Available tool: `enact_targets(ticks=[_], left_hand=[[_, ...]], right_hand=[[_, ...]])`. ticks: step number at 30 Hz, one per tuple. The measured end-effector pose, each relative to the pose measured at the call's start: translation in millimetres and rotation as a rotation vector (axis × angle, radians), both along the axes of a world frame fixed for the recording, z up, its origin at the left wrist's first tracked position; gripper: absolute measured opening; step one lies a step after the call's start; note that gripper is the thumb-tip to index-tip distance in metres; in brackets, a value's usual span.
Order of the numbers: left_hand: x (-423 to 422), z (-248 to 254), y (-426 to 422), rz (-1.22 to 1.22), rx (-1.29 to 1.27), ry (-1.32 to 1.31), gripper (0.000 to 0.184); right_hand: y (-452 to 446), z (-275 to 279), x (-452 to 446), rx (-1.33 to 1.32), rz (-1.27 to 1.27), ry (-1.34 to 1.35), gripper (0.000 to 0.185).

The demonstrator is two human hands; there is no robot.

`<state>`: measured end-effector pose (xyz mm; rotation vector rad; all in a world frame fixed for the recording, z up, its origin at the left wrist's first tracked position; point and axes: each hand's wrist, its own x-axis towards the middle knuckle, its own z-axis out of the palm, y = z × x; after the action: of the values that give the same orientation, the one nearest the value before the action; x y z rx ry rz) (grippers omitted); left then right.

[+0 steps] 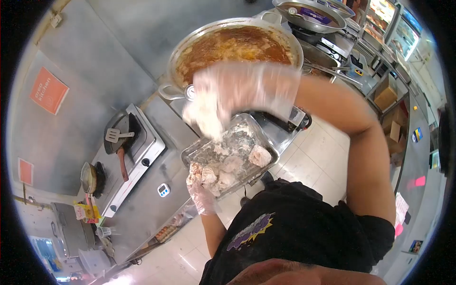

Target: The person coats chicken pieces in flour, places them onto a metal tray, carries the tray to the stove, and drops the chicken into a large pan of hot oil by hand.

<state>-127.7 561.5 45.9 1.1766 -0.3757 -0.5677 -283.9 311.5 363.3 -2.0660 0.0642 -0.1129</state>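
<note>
My right hand, in a clear plastic glove and smeared by motion, is closed around a white floured chicken piece. It passes in front of the near rim of a large pot of brown bubbling oil. Below it is a metal tray dusted with flour. Several coated pieces lie in the tray, one of them a floured chicken piece by its right side. At the tray's lower left corner, my gloved left hand is closed on another floured chicken piece; its fingertips are partly hidden.
A dial thermometer sits at the pot's rim. To the left, a white gas stove carries a frying pan with a slotted spatula. A small timer lies on the steel counter. Another wide pan stands behind, with tongs beside the pot.
</note>
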Motion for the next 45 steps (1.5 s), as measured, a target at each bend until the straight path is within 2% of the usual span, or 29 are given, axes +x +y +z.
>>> enact_targets(ticks=[1,3,5,6,7,9,10,11,12,13,16,17,18,20,21,24,26,28,30,33,36,39,40,43,45], left_hand=[[-2.7,0.6,-4.1,0.002,-0.026,0.041,0.040],[-6.4,-0.6,-14.3,0.012,-0.082,0.141,0.037],[-10.8,-7.3,-18.3,0.060,0.059,-0.008,0.035],[-4.6,-17.7,-19.3,0.028,0.150,-0.123,0.035],[1.3,-27.3,-20.4,0.001,0.238,-0.240,0.034],[1.1,-25.1,-13.4,-0.011,0.337,-0.378,0.043],[-1.4,-16.5,-17.3,-0.006,0.296,-0.273,0.045],[-3.9,-7.9,-21.2,0.005,0.253,-0.167,0.047],[-6.4,0.8,-25.1,0.022,0.208,-0.063,0.050],[-4.2,-11.1,-26.8,0.048,0.152,-0.032,0.050],[-1.7,-13.2,-24.1,0.077,0.362,-0.296,0.057],[1.5,-21.6,-19.7,0.070,0.560,-0.517,0.059],[5.7,-27.8,-13.9,0.062,0.592,-0.720,0.061],[13.9,-41.0,-1.8,0.114,0.646,-1.137,0.064],[12.6,-14.0,-8.7,0.110,0.597,-1.197,0.064],[20.9,-49.8,19.8,0.106,0.817,-1.069,0.059],[21.3,-33.5,24.7,0.085,0.844,-1.002,0.047],[18.9,-14.7,22.7,0.094,0.541,-0.597,0.037],[14.8,-5.4,14.4,0.162,0.041,0.016,0.029],[23.8,-2.4,19.4,0.147,0.048,0.046,0.029],[17.2,7.6,14.6,0.161,0.024,0.115,0.029],[17.6,1.2,15.7,0.120,-0.024,0.217,0.032],[17.6,0.3,15.9,0.108,-0.029,0.222,0.032],[17.5,-0.4,17.7,0.073,-0.011,0.217,0.031],[17.5,0.0,20.5,0.062,0.045,0.191,0.030]], right_hand=[[-16.8,18.5,2.2,0.138,0.026,-0.025,0.059],[-43.8,61.3,13.5,-0.223,-0.251,0.189,0.045],[-83.3,83.6,24.9,-0.476,-0.540,0.242,0.036],[-118.3,80.8,22.5,-0.224,-0.521,0.071,0.056],[-185.3,56.7,32.8,0.201,-0.521,0.066,0.055],[-196.3,44.9,60.3,-0.631,-0.796,0.313,0.045],[-207.5,44.6,62.3,-0.258,-0.682,0.403,0.037],[-215.1,33.6,59.4,-0.580,-0.589,0.563,0.038],[-177.9,42.1,52.3,-0.905,-0.476,0.702,0.040],[-209.5,23.3,59.2,-0.853,-0.551,0.648,0.038],[-262.5,-9.0,67.9,-0.648,-0.703,0.591,0.041],[-265.0,-21.8,67.9,-0.564,-0.741,0.605,0.043],[-228.5,0.2,48.7,-0.954,-0.657,0.601,0.033],[-187.9,29.7,28.1,-1.153,-0.714,0.364,0.033],[-154.2,48.9,13.6,-1.185,-0.736,0.158,0.033],[-59.4,63.3,-15.5,-1.142,-0.568,-0.259,0.034],[-2.8,40.5,-31.7,-1.102,-0.401,-0.327,0.034],[47.2,2.3,-40.6,-1.049,-0.274,-0.274,0.035],[76.2,-53.7,-30.2,-0.966,-0.194,-0.083,0.035],[87.6,-161.2,7.6,-0.736,-0.045,0.605,0.035],[67.8,-280.2,-5.4,-0.864,-0.192,0.649,0.030],[57.0,-345.8,-8.1,-1.031,-0.323,0.718,0.033],[51.9,-351.6,-5.2,-1.076,-0.353,0.730,0.036],[35.0,-353.0,2.8,-0.780,-0.449,0.713,0.037],[42.9,-351.0,10.4,-0.841,-0.398,0.487,0.036]])
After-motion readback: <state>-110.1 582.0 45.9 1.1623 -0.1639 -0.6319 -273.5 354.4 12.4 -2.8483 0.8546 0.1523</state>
